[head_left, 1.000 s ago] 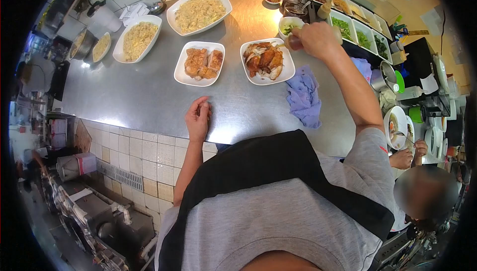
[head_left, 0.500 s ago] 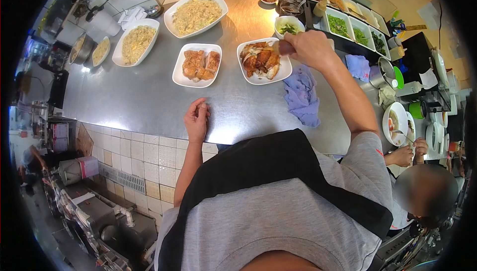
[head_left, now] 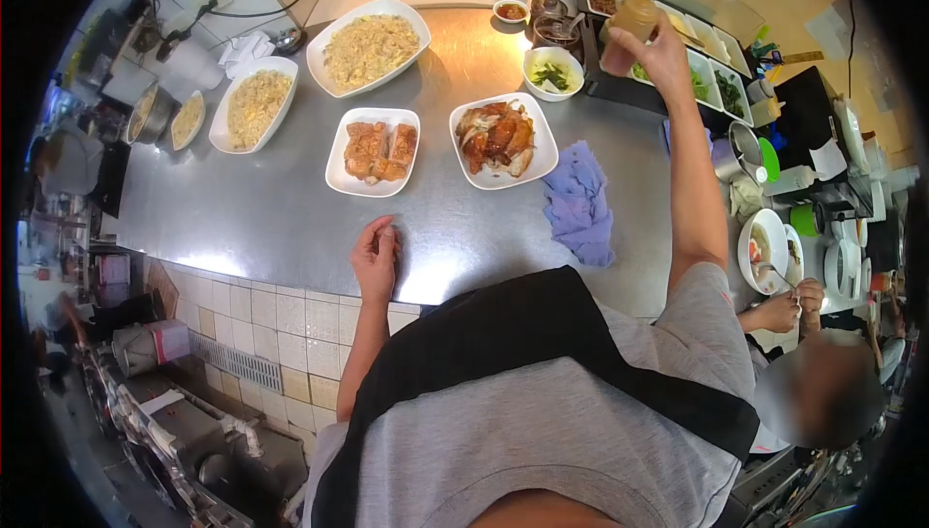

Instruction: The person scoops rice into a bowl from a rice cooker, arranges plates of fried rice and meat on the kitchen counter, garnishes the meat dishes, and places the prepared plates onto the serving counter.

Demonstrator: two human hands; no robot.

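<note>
In the head view my right hand [head_left: 663,59] is raised at the back right, closed around a tan, see-through sauce bottle [head_left: 634,20], blurred, beside the topping containers. Below it to the left, glossy browned chicken pieces [head_left: 498,139] lie in a square white dish [head_left: 542,162]. Next to that, a second white dish [head_left: 341,180] holds cut golden-skinned meat [head_left: 380,150]. My left hand [head_left: 375,249] hovers by the counter's front edge with loosely curled fingers and nothing in them. A small white bowl [head_left: 554,90] contains green slices.
Fried rice fills white dishes [head_left: 418,56] at the back left. A purple cloth [head_left: 579,204] lies right of the chicken. White tubs [head_left: 729,92] of toppings line the back right. Another person's hands [head_left: 789,310] work over a bowl [head_left: 757,228] at far right.
My right hand has moved from over the chicken dish up and right to the topping containers. The view has shifted slightly. My left hand stays by the counter's edge.
</note>
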